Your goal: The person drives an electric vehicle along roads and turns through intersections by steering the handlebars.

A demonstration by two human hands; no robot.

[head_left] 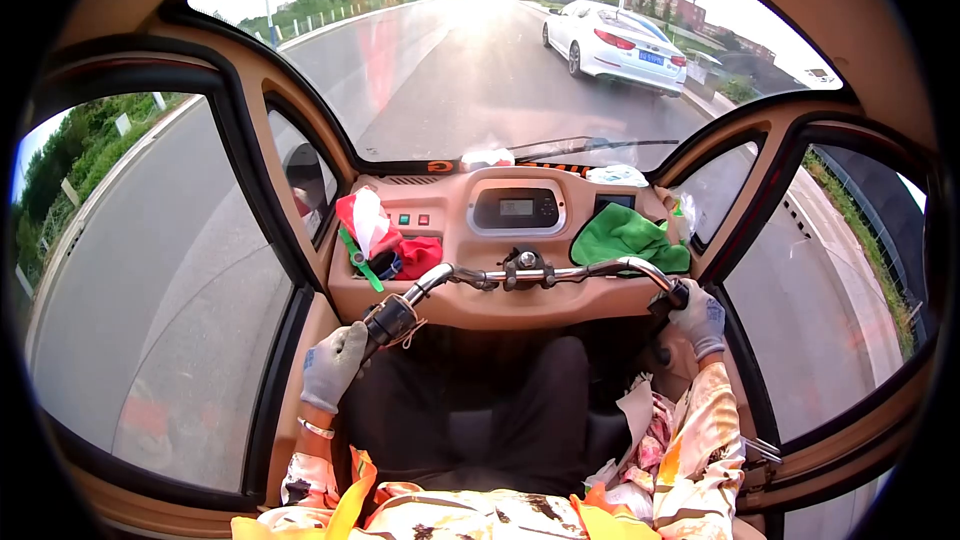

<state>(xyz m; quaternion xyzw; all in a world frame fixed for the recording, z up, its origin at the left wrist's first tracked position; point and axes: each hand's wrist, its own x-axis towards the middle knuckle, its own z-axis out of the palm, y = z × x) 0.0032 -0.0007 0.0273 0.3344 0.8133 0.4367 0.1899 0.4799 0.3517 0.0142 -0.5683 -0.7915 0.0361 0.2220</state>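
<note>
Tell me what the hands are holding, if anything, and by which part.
The handlebar: the gloved left hand grips it at the left end, the gloved right hand at the right end.

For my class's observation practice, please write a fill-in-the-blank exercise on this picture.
1. The car ahead is coloured ____.
2. On the dashboard, the cloth nearest the right hand is coloured ____.
3. Like the right hand, the left hand on the handlebar wears a ____.

Missing words: white; green; glove.
</note>
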